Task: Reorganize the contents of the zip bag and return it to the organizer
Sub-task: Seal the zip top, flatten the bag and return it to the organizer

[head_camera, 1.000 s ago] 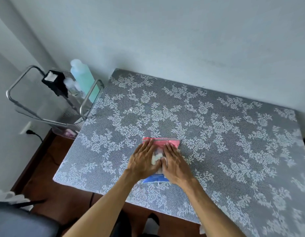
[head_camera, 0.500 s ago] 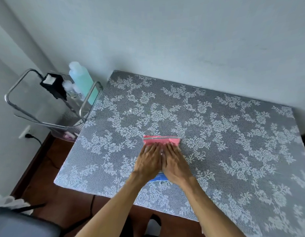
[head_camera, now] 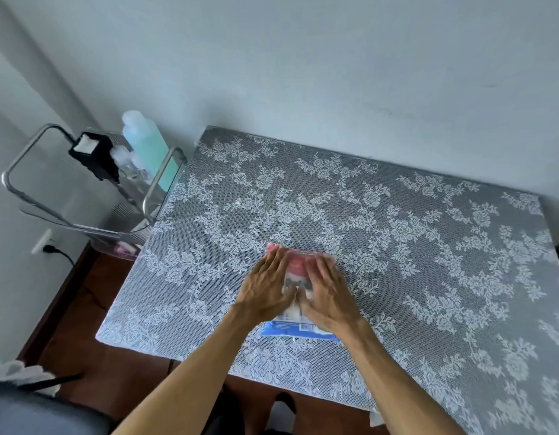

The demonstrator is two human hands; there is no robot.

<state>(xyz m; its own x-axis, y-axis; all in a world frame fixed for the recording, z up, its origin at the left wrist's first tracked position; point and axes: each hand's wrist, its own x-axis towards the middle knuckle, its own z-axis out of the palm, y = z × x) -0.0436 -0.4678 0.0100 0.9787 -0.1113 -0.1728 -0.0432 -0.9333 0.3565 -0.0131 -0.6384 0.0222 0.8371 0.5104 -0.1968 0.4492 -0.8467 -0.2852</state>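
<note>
A clear zip bag point(head_camera: 298, 271) with a pink top strip lies flat on the lace-covered table point(head_camera: 397, 230); a blue packet edge shows at its near end. My left hand point(head_camera: 267, 287) presses flat on the bag's left half, fingers reaching the pink strip. My right hand point(head_camera: 328, 290) presses flat on the right half, fingers spread. Both palms cover most of the contents. The metal-framed organizer cart point(head_camera: 93, 189) stands left of the table, well away from both hands.
The cart holds a tall teal bottle point(head_camera: 149, 149), a black box point(head_camera: 94, 152) and small clear bottles. A wall socket with a plugged cable point(head_camera: 47, 246) is low on the left. A grey chair edge point(head_camera: 36, 409) is at bottom left. The wall borders the table's far side.
Both hands have slid apart a little and forward over the bag, fingers now reaching the pink strip; more of the bag's middle shows between them.
</note>
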